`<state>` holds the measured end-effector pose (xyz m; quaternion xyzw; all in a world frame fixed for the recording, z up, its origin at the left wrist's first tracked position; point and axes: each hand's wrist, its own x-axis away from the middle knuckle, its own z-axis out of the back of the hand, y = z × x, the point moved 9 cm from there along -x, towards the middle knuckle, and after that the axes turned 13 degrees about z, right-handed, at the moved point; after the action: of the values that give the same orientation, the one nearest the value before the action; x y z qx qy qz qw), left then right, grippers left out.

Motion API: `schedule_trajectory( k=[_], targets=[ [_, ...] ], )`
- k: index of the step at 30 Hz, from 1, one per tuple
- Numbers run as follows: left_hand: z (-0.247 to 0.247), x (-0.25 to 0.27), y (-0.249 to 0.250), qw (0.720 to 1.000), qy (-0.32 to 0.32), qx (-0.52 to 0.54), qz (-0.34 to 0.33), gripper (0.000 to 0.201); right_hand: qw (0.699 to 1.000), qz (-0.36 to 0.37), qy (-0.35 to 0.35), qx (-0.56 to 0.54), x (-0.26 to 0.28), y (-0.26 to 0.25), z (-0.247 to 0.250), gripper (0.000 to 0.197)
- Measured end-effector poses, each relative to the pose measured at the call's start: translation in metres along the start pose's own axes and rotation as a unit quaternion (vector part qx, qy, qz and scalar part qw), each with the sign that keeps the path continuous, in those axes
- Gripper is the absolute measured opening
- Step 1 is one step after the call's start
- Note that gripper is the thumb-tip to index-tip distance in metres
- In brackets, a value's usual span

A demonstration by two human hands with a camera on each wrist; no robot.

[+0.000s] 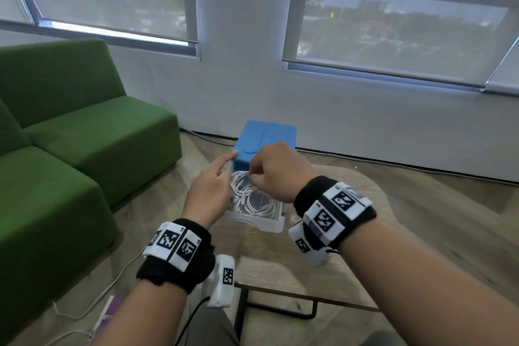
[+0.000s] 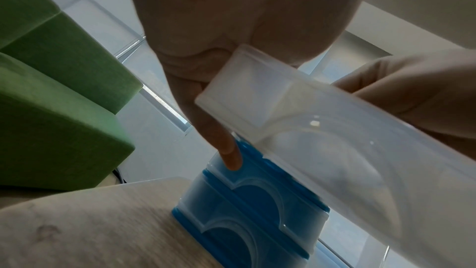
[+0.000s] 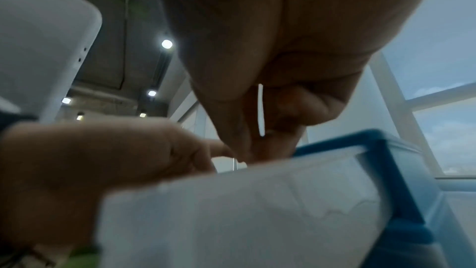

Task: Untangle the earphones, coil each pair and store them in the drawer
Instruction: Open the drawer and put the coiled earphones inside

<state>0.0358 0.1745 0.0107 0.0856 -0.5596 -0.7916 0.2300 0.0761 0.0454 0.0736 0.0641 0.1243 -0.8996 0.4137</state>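
A blue drawer unit (image 1: 266, 137) stands on the wooden table (image 1: 351, 236), with its clear top drawer (image 1: 261, 223) pulled out toward me. White coiled earphones (image 1: 252, 202) lie inside it. My right hand (image 1: 278, 168) hovers over the drawer's back half and pinches a strand of white cable (image 3: 261, 109). My left hand (image 1: 210, 188) is at the drawer's left wall. Its index finger (image 2: 229, 154) is straight and touches the blue unit (image 2: 257, 201). Its other fingers are curled near the drawer's corner (image 2: 257, 93); whether they hold anything is hidden.
A green sofa (image 1: 70, 135) fills the left side, close to the table's edge. A white wall with windows runs behind the unit. A white cord (image 1: 92, 303) trails on the floor at the lower left. Bare tabletop lies right of the drawer.
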Motion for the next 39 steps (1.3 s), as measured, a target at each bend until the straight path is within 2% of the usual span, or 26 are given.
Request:
schedule_trajectory(
  k=[4,6,10,13,17,21,27,34,39],
  targets=[
    [0.0,-0.003,-0.002,1.0,-0.001,-0.015,-0.003,0.055,0.991,0.029,0.106,-0.079,0.021,0.014,0.027,0.02],
    [0.0,-0.002,0.0,1.0,-0.003,-0.023,-0.01,0.054,0.985,0.046,0.126,-0.11,0.039,0.021,0.034,0.025],
    [-0.001,-0.002,-0.002,0.999,-0.005,-0.027,-0.021,0.05,0.994,0.037,-0.059,-0.079,0.072,0.033,-0.007,0.104],
    [-0.003,-0.002,-0.001,1.0,-0.011,-0.018,-0.017,0.046,0.995,0.018,-0.078,-0.056,0.08,0.04,-0.022,0.121],
    [-0.005,-0.001,0.002,1.0,-0.019,-0.008,-0.012,0.042,0.994,0.003,-0.063,-0.09,0.073,0.05,-0.028,0.12],
    [-0.004,-0.005,0.002,1.0,-0.018,0.005,-0.015,0.041,0.99,-0.009,-0.009,-0.138,0.061,0.065,-0.027,0.111],
    [-0.012,-0.012,-0.005,0.997,-0.068,0.026,-0.004,0.044,0.983,-0.048,0.034,-0.173,0.044,0.091,-0.027,0.097],
    [-0.032,-0.03,-0.006,0.984,-0.154,0.091,0.014,0.074,0.967,-0.071,0.072,-0.234,0.033,0.108,-0.035,0.1],
    [-0.039,-0.036,-0.004,0.98,-0.157,0.121,0.001,0.07,0.949,-0.078,0.096,-0.291,0.033,0.113,-0.045,0.109]
  ],
)
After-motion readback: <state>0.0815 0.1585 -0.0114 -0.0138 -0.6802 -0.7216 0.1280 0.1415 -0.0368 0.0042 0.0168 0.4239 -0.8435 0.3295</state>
